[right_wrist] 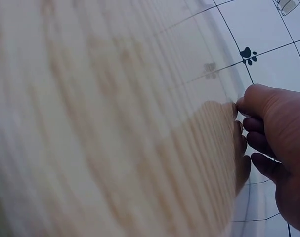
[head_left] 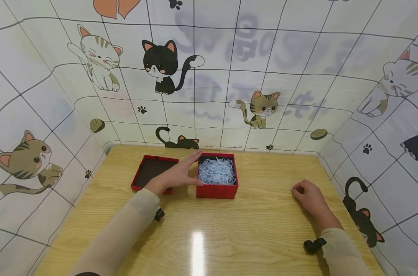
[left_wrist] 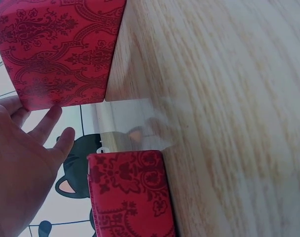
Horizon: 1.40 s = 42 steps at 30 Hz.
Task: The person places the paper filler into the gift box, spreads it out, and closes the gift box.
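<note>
My left hand (head_left: 176, 176) spans the left side of a red box (head_left: 217, 191), thumb by the front corner and fingers reaching to the back one. Pale blue shredded paper (head_left: 217, 171) fills this box. In the left wrist view, the fingertips are right at the edge of the box's red patterned side (left_wrist: 65, 54). On the right of the table, my right hand (head_left: 308, 196) is low over the surface, thumb and forefinger tips together and the other fingers curled. A tiny pale speck shows at those tips; its kind is too small to tell.
A red box lid (head_left: 150, 172), dark inside, lies upturned left of the box, partly behind my left hand. The wooden table (head_left: 264, 230) ends at a cat-print wall covering (head_left: 209, 88) at the back and both sides.
</note>
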Each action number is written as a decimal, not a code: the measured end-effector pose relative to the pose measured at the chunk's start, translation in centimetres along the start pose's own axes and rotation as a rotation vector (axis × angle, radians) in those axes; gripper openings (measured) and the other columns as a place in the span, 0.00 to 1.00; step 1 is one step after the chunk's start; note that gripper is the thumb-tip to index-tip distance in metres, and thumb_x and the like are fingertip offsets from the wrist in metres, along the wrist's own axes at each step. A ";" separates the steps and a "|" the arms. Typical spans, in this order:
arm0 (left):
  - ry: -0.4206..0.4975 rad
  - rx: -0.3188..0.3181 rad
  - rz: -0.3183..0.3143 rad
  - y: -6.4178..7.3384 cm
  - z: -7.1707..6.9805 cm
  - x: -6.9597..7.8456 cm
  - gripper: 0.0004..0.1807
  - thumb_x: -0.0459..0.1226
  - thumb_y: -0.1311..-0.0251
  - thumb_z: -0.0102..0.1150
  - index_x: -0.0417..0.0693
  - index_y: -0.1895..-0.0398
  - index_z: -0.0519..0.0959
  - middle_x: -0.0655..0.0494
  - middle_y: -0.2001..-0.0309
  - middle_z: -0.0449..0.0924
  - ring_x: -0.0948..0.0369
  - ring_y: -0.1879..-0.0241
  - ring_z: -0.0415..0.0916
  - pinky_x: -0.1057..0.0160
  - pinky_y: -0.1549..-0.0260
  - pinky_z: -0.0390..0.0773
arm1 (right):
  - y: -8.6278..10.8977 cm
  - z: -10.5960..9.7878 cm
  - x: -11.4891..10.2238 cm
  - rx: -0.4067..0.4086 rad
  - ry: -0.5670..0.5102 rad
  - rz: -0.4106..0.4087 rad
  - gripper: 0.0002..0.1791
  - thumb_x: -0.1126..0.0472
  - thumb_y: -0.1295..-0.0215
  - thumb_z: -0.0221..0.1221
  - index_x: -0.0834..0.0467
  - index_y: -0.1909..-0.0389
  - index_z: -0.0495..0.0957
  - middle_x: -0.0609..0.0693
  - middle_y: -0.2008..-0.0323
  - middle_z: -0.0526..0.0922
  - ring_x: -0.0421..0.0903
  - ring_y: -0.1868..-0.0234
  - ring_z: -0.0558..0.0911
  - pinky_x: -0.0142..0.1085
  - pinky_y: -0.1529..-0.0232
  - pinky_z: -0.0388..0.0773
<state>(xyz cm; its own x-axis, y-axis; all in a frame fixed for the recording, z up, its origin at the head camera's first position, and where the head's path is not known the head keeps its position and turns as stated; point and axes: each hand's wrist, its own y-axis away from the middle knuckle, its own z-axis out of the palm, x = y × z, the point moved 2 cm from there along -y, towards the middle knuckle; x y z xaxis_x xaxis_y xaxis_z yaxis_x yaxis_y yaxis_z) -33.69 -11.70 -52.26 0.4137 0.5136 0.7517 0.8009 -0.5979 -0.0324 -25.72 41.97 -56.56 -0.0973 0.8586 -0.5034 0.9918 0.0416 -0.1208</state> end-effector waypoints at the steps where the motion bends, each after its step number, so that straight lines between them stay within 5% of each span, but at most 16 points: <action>1: -0.003 0.000 0.001 0.0 0.0 0.0 0.68 0.66 0.42 0.79 0.74 0.07 0.42 0.59 0.08 0.37 0.50 0.11 0.41 0.28 0.22 0.58 | 0.0 0.0 0.0 -0.002 -0.002 0.003 0.05 0.63 0.20 0.66 0.61 0.57 0.86 0.53 0.59 0.82 0.53 0.57 0.81 0.52 0.55 0.80; 11: 0.002 -0.007 -0.015 0.0 0.0 0.2 0.68 0.64 0.42 0.80 0.78 0.08 0.41 0.70 0.09 0.35 0.52 0.11 0.41 0.30 0.21 0.58 | 0.3 -0.5 -0.5 0.015 -0.043 0.008 0.06 0.60 0.20 0.66 0.60 0.55 0.86 0.53 0.58 0.85 0.52 0.56 0.82 0.48 0.56 0.80; 20: -0.005 -0.009 -0.001 -0.1 0.0 0.1 0.70 0.65 0.43 0.80 0.71 0.07 0.42 0.60 0.08 0.37 0.50 0.11 0.41 0.28 0.22 0.57 | -0.4 -1.5 -2.6 0.071 -0.099 -0.041 0.05 0.59 0.18 0.66 0.57 0.54 0.85 0.53 0.57 0.86 0.49 0.60 0.82 0.36 0.65 0.80; 29: -0.005 -0.007 -0.006 0.1 0.0 0.2 0.69 0.66 0.43 0.80 0.76 0.08 0.42 0.66 0.08 0.37 0.50 0.11 0.41 0.28 0.21 0.57 | -2.7 -2.5 -8.0 0.103 -0.111 -0.219 0.03 0.62 0.21 0.68 0.56 0.58 0.87 0.47 0.60 0.84 0.45 0.59 0.82 0.35 0.57 0.79; 36: -0.001 -0.011 -0.002 0.3 0.1 0.3 0.69 0.64 0.42 0.80 0.71 0.07 0.42 0.59 0.08 0.37 0.50 0.11 0.41 0.28 0.22 0.57 | -4.9 -2.2 -13.2 0.087 -0.188 -0.330 0.02 0.64 0.23 0.70 0.56 0.60 0.88 0.44 0.61 0.84 0.42 0.59 0.82 0.34 0.57 0.78; 42: -0.010 -0.009 0.007 0.2 0.1 0.4 0.69 0.65 0.42 0.79 0.71 0.07 0.42 0.60 0.08 0.37 0.51 0.11 0.40 0.29 0.21 0.57 | -6.3 -1.3 -17.7 0.031 -0.269 -0.404 0.03 0.65 0.25 0.71 0.55 0.61 0.88 0.45 0.61 0.85 0.44 0.60 0.82 0.43 0.55 0.81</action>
<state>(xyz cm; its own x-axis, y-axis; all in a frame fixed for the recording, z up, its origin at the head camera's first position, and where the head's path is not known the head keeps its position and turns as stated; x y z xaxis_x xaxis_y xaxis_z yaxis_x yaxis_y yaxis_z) -33.37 -11.58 -52.05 0.4238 0.5156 0.7446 0.7941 -0.6069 -0.0317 -30.13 27.20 -45.77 -0.4959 0.6142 -0.6138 0.8678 0.3256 -0.3753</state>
